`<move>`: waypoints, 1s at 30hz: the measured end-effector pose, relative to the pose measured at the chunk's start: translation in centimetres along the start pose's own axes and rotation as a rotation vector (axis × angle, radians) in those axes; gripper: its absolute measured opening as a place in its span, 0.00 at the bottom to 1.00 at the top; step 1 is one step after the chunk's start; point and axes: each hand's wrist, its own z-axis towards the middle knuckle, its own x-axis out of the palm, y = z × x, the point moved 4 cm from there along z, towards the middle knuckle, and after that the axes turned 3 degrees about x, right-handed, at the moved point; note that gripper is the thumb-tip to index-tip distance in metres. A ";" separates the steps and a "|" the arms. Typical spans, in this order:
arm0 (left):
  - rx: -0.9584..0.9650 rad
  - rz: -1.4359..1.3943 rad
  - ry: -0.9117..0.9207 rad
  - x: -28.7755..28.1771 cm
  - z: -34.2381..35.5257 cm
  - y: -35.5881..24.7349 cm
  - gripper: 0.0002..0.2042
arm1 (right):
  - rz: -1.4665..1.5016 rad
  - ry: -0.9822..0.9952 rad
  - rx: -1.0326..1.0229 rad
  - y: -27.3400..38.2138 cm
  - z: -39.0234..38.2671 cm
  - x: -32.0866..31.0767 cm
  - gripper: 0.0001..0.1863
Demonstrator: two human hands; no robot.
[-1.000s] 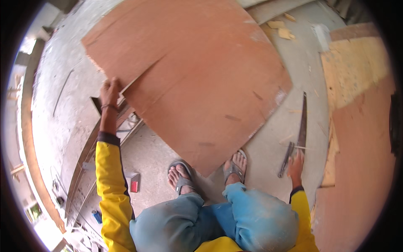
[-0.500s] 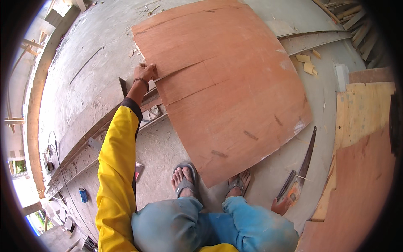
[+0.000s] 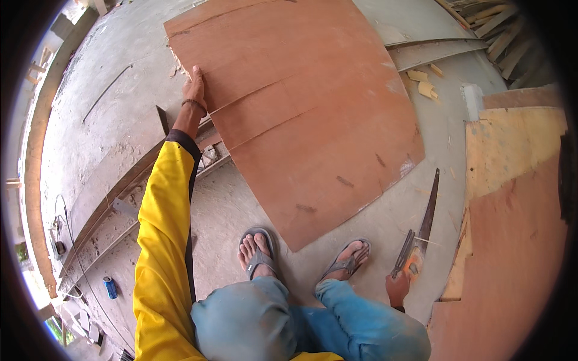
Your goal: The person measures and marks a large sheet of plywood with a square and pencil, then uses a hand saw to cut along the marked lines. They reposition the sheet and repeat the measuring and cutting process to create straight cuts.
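Observation:
A large reddish-brown plywood sheet lies in front of my feet, with two long straight lines running in from its left edge. My left hand is closed on that left edge, near the end of one line. Low on the right, my right hand is closed round the handle end of a handsaw, its tapered dark blade pointing away from me. Beside the blade runs a dark narrow bar whose kind I cannot make out. Most of the right-hand fingers are hidden.
Long beams cross the concrete floor at left and pass under the sheet. A blue can and a cable lie there. More plywood covers the right side. Wood offcuts and a timber pile are beyond.
The whole view has shifted. My right foot now shows fully beside the sheet's near corner, where the sheet's edge partly covered it. My left-hand fingers have straightened somewhat along the edge.

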 end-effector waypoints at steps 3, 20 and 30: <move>-0.223 -0.075 0.079 -0.3 -2.5 1.0 0.37 | -0.004 0.057 -0.061 -0.5 2.7 -0.2 0.21; 0.103 -0.081 0.026 -6.3 -3.5 4.3 0.17 | -0.040 -0.229 -0.168 -4.4 3.1 2.2 0.31; 0.260 0.511 0.092 -7.9 -5.7 2.4 0.26 | 1.059 -0.610 0.278 -0.7 3.9 -6.5 0.28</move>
